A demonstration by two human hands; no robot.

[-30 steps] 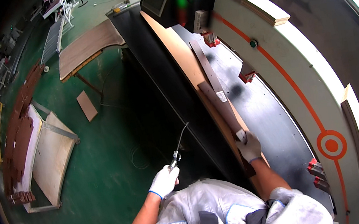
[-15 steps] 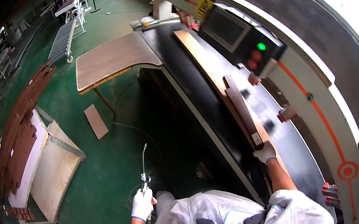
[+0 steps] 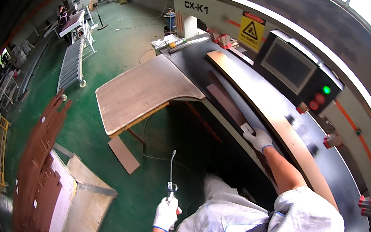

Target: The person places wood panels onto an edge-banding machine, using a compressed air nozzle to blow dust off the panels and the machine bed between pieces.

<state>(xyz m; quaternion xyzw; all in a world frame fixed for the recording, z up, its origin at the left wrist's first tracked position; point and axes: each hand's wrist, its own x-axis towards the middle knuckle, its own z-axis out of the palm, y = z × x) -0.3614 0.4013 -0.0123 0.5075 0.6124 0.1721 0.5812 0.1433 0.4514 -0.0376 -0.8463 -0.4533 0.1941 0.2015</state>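
In a white glove, my left hand (image 3: 166,215) is wrapped round the handle of an air blow gun (image 3: 172,178). Its long thin metal nozzle points up and away from me, over the green floor. My right hand (image 3: 260,140), also gloved, grips the near part of a narrow brown board (image 3: 227,102) that bears a small white label. The board lies along or just over the black machine bed (image 3: 197,66), left of a long wooden strip (image 3: 260,102); whether it touches the bed I cannot tell. My right fingers partly hide the label.
A machine beam with a control screen (image 3: 289,63) rises on the right. A curved wooden side table (image 3: 143,91) joins the bed at left. On the floor lies a loose board (image 3: 124,155). Brown pieces (image 3: 37,186) cover a stand at far left. A person (image 3: 63,19) stands far back.
My right hand has drawn the brown board leftward, away from the long wooden strip to the bed's left side. The blow gun stays in my left hand. The view has shifted.
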